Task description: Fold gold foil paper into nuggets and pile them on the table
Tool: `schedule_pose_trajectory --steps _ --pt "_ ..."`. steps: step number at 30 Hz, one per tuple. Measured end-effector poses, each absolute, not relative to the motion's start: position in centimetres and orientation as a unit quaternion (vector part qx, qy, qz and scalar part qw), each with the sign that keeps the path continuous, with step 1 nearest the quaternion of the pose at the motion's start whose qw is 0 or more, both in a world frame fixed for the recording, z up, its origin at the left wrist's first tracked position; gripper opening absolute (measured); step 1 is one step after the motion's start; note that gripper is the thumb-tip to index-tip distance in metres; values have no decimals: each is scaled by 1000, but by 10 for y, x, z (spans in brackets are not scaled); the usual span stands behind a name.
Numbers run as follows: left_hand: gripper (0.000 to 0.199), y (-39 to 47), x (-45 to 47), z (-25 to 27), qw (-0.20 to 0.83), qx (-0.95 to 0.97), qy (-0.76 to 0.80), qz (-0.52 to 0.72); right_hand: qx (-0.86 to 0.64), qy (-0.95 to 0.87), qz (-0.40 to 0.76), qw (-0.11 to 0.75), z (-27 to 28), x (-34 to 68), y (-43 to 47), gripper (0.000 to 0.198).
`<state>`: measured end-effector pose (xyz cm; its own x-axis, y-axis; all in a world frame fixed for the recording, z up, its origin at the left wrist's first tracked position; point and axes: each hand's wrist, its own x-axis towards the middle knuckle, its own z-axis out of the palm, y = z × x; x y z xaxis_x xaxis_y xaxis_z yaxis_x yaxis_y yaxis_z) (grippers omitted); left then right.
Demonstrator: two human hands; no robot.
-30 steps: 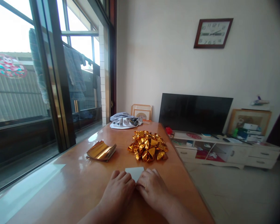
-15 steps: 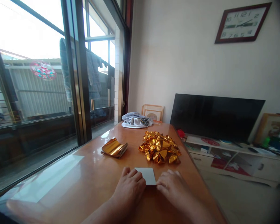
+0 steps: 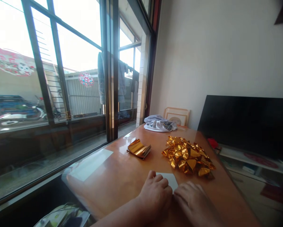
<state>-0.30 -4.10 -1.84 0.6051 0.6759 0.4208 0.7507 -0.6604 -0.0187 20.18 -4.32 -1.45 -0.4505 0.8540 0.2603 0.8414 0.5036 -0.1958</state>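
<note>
A pale sheet of paper (image 3: 170,179) lies on the table in front of me, its near part covered by my hands. My left hand (image 3: 156,193) is curled with its fingers closed on the sheet's left side. At the near right corner, the closed fingers of my right hand (image 3: 194,200) hold the same sheet. Beyond it to the right is a heap of folded gold foil pieces (image 3: 189,157). A small curled stack of gold foil sheets (image 3: 139,148) sits farther left.
The glossy wooden table (image 3: 117,176) stretches away toward the wall. At its far end lie a bundle of light cloth (image 3: 159,123) and a wooden frame (image 3: 178,114). Glass windows (image 3: 84,94) run along the left. A black television (image 3: 247,126) stands at the right.
The view has swung left, so everything sits farther right. My hands have come closer together on the sheet, and less of it shows between them.
</note>
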Motion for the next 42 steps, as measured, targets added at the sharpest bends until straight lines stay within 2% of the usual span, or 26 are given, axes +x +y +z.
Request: schedule_pose_trajectory --steps 4,12,20,29,31,39,42 --pt "21 -41 -1 -22 95 -888 -402 -200 -475 -865 7 162 -23 203 -42 27" --pt "24 -37 0 -29 136 -886 -390 -212 -416 -885 -41 206 -39 209 -34 22" --pt "22 -39 -11 -14 95 -875 -429 -204 -428 -881 -35 197 -30 219 -34 23" --pt "7 -41 -25 9 54 -835 -495 -234 -513 -824 -38 237 -11 231 -34 20" --pt "7 -43 -21 7 37 -842 -477 -251 -506 -830 -29 234 -9 224 -38 18" --pt "28 -46 -12 -8 -84 -841 -452 -287 -505 -826 -8 252 -3 198 -53 17" --pt "19 -47 -11 -6 -144 -832 -445 -299 -497 -829 1 256 0 195 -56 15"
